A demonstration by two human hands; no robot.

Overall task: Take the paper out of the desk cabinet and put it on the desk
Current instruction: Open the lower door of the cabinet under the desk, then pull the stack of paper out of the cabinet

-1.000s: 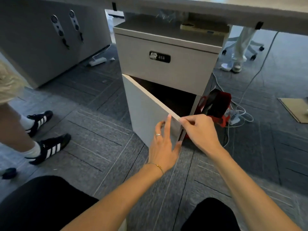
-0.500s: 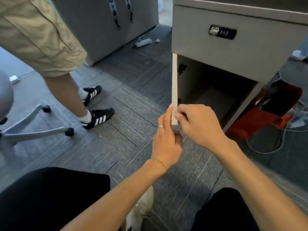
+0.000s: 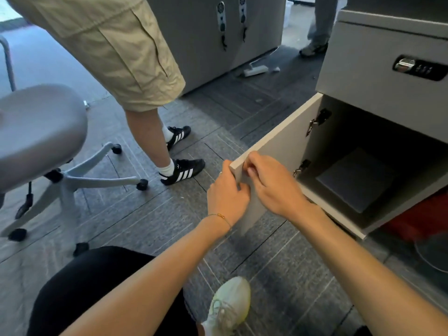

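Cabinet [image 3: 378,59] cut off at the right edge and top; only part of the combo lock [image 3: 420,67] on the upper drawer front shows, digits too blurred to read. Lower compartment is dim inside. Paper [image 3: 356,179] lies flat on the compartment floor at approx 3 o'clock from the hands, a pale grey rectangular stack w/ square corners; near corner lost in shadow, sheet count can't be told. Red object [image 3: 417,221] below the cabinet at 4 o'clock, mostly hidden.

Door [image 3: 278,146] is swung wide open, a smooth matte off-white panel w/ a thin flat edge, hung on two dark metal hinges [image 3: 318,120]. Its lower part is covered by the hands. Left hand [image 3: 226,196] grasps the door's free edge from outside, fingers out of sight behind the panel; thin gold bracelet at the wrist. Right hand [image 3: 271,183] pinches the same edge from the inner face, fingertips curled over the top corner.

At 10 o'clock, a bystander's legs [image 3: 145,132] in khaki shorts, upper body cut off. Grey stool [image 3: 36,132] w/ rounded seat at 9 o'clock, partly cropped. Floor: dark ribbed carpet tiles.
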